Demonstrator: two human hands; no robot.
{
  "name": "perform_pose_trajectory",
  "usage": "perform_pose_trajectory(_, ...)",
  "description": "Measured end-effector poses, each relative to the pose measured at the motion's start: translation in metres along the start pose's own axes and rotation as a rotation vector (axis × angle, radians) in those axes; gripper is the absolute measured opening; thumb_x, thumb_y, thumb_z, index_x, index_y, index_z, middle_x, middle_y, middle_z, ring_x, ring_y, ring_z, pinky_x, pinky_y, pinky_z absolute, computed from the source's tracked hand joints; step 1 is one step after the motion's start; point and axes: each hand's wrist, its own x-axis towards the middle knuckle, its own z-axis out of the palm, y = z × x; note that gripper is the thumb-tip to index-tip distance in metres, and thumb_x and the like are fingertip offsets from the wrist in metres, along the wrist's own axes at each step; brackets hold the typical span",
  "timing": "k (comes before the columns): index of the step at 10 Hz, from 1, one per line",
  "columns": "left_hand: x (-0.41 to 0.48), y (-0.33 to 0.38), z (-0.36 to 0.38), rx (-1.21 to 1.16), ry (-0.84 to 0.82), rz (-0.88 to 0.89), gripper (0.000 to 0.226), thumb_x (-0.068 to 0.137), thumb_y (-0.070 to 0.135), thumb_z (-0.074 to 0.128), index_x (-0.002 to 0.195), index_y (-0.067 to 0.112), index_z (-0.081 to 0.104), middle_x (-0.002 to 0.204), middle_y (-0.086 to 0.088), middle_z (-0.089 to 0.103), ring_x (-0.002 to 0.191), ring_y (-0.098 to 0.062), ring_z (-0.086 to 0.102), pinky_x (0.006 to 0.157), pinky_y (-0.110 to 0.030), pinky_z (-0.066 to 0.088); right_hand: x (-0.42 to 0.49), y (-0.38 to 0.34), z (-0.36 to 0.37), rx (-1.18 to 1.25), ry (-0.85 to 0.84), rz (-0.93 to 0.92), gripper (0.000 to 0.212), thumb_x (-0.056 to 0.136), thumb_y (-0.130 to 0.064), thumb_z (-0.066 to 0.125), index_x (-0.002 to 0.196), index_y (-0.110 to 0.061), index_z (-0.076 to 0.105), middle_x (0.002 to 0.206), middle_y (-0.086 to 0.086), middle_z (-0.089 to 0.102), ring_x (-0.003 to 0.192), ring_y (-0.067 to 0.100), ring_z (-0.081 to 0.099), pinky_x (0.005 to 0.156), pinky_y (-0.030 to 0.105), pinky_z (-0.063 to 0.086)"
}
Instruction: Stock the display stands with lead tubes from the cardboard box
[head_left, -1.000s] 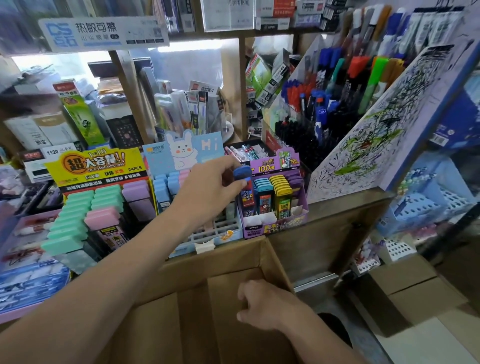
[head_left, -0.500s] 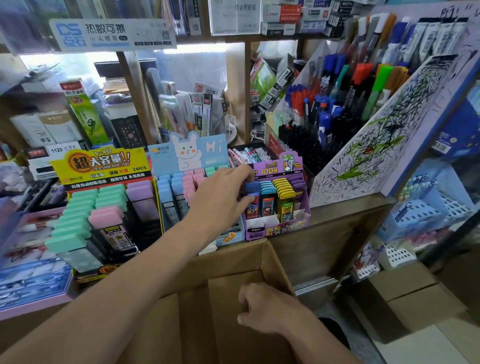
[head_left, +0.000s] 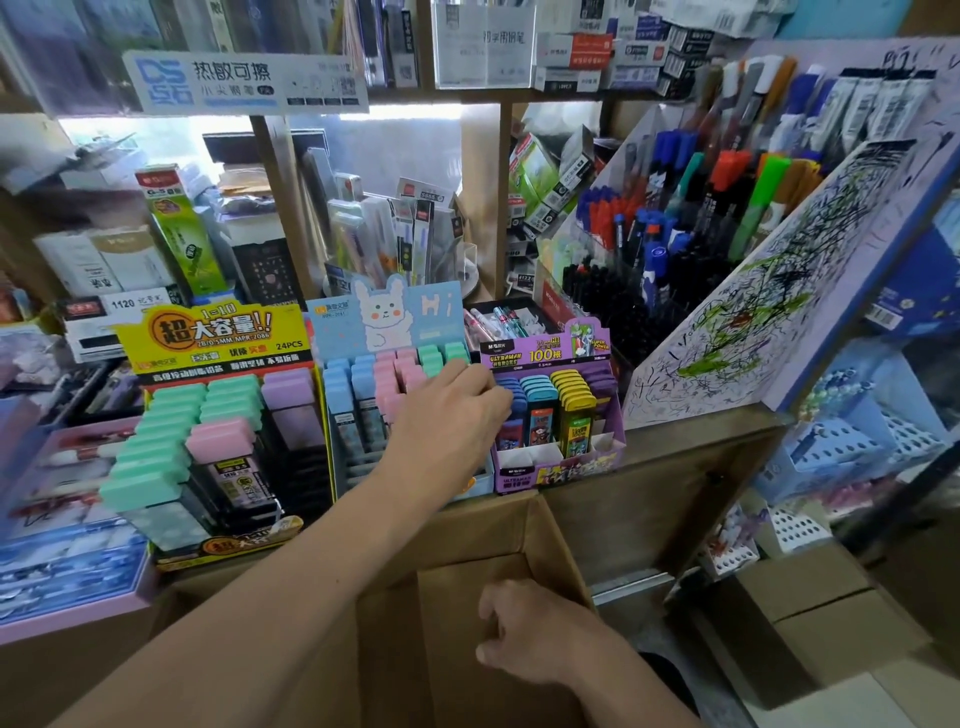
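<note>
A purple display stand (head_left: 605, 441) on the wooden counter holds rows of blue, teal, yellow and purple lead tubes. My left hand (head_left: 447, 415) reaches over to its leftmost row, fingertips curled on a blue-capped lead tube (head_left: 511, 423) that sits in the slot. Left of it stands a blue bunny display stand (head_left: 332, 322) with blue, pink and green tubes, and a yellow display stand (head_left: 218, 332) with green, pink and purple ones. The open cardboard box (head_left: 457, 613) is below me. My right hand (head_left: 530, 639) grips its right wall; the box's inside is hidden.
A slanted rack of markers and pens (head_left: 691, 218) with a scribbled test board (head_left: 769, 301) rises at the right. Shelves packed with stationery boxes stand behind the stands. More cardboard (head_left: 831, 618) lies on the floor at lower right, beside blue baskets (head_left: 857, 441).
My left hand carried a blue-capped tube from above the bunny stand right and down into the purple stand's leftmost row. The right hand stayed on the box wall.
</note>
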Motion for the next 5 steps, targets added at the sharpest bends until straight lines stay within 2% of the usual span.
perform_pose_trajectory(1, 0.0, 0.002, 0.002, -0.058, 0.01, -0.024, 0.017, 0.101, 0.023, 0.058, 0.105, 0.012, 0.07, 0.105, -0.003, 0.066, 0.099, -0.025, 0.058, 0.081, -0.04, 0.051, 0.0, 0.0, 0.001, 0.013, 0.017, 0.008, 0.041, 0.096, -0.035, 0.062, 0.134, -0.021, 0.055, 0.132, 0.001, 0.059, 0.118, 0.021, 0.059, 0.103, 0.036, 0.049)
perform_pose_trajectory(2, -0.001, 0.004, -0.002, -0.155, 0.028, -0.076, 0.011, 0.094, 0.022, 0.068, 0.099, 0.012, 0.066, 0.101, -0.003, 0.066, 0.097, -0.024, 0.058, 0.079, -0.039, 0.052, 0.0, 0.001, 0.002, 0.02, 0.028, 0.004, 0.039, 0.096, -0.036, 0.063, 0.132, -0.021, 0.056, 0.131, 0.001, 0.059, 0.117, 0.022, 0.06, 0.104, 0.037, 0.049)
perform_pose_trajectory(3, -0.006, 0.001, -0.008, -0.213, 0.035, -0.132, 0.01, 0.093, 0.024, 0.069, 0.095, 0.015, 0.066, 0.097, 0.001, 0.065, 0.096, -0.019, 0.057, 0.077, -0.035, 0.052, 0.002, 0.001, 0.002, 0.042, 0.035, -0.004, 0.037, 0.095, -0.035, 0.065, 0.129, -0.024, 0.058, 0.127, -0.002, 0.059, 0.116, 0.019, 0.06, 0.105, 0.037, 0.049)
perform_pose_trajectory(5, -0.046, -0.021, -0.042, -0.317, 0.195, -0.287, 0.004, 0.094, 0.022, 0.067, 0.097, 0.021, 0.069, 0.093, 0.011, 0.064, 0.09, -0.008, 0.058, 0.076, -0.023, 0.05, 0.001, 0.0, 0.002, 0.182, 0.083, -0.106, 0.036, 0.088, -0.048, 0.072, 0.121, -0.039, 0.064, 0.105, -0.018, 0.063, 0.098, -0.002, 0.062, 0.095, 0.026, 0.052)
